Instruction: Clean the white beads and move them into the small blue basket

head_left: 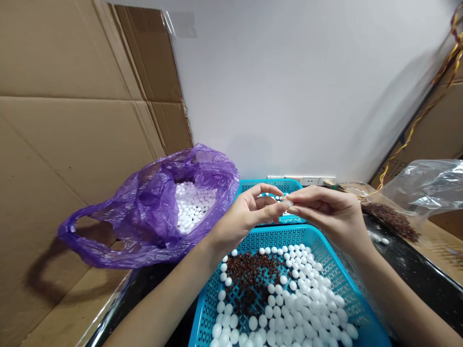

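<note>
My left hand [258, 207] and my right hand [323, 207] meet above the near blue basket [325, 241]. Between their fingertips is a small white ball [288, 203], pinched from both sides and partly covered by the fingers. Below, many white balls [300, 313] fill the right and front of the basket. A heap of small dark brown pieces [253, 274] lies at its back left, too small to name.
A purple plastic bag [144, 217] with white balls [193, 205] stands open at left. Behind is a second blue basket [249, 184]. At right are more brown pieces [392, 219], a clear plastic bag [430, 185] and twisted yellow-red wires [412, 127]. Cardboard [72, 130] stands at left.
</note>
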Demonstrator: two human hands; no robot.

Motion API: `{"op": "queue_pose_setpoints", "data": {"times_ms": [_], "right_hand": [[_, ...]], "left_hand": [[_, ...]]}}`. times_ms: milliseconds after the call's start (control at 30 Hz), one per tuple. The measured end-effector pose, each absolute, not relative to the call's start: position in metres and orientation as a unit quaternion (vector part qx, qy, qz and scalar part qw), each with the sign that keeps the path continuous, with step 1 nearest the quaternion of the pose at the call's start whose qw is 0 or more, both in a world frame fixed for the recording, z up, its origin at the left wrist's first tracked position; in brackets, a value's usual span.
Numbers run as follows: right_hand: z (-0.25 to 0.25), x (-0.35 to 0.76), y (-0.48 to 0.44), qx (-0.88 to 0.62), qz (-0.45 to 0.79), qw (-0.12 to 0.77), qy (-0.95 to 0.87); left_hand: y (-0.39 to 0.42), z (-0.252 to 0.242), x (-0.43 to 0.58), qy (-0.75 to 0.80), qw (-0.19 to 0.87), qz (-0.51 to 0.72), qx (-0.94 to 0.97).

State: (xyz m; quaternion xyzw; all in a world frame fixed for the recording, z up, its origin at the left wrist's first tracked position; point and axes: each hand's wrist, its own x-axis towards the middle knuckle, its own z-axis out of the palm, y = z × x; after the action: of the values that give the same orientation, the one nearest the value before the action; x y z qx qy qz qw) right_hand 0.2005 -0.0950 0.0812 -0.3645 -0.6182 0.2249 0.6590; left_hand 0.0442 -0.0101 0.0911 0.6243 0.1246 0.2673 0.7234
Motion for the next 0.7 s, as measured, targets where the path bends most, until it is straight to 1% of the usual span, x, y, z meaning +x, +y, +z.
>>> {"op": "queue_pose_setpoints", "data": {"times_ms": [133, 300, 433, 533, 633, 700], "right_hand": [[0.081, 0.200, -0.095, -0.346, 0.315, 0.649, -0.600], [0.082, 0.200, -0.096, -0.363, 0.309, 0.648, -0.595], [0.080, 0.207, -0.089, -0.427, 0.218, 0.634, -0.607], [0.071, 0.222, -0.073, -0.511, 0.123, 0.595, -0.608], [0.054, 0.245, -0.052, -0.582, 0.038, 0.536, -0.610], [0.039, 0.260, -0.040, -0.606, 0.012, 0.526, -0.597]], "left_hand": [[-0.012, 0.093, 0.043, 0.124, 0.765, 0.239, 0.585], [-0.009, 0.090, 0.044, 0.125, 0.797, 0.225, 0.546], [-0.003, 0.091, 0.044, 0.151, 0.783, 0.243, 0.552], [0.002, 0.094, 0.041, 0.204, 0.720, 0.261, 0.610], [0.005, 0.097, 0.038, 0.231, 0.683, 0.234, 0.653], [0.006, 0.099, 0.035, 0.222, 0.677, 0.214, 0.668]]}}
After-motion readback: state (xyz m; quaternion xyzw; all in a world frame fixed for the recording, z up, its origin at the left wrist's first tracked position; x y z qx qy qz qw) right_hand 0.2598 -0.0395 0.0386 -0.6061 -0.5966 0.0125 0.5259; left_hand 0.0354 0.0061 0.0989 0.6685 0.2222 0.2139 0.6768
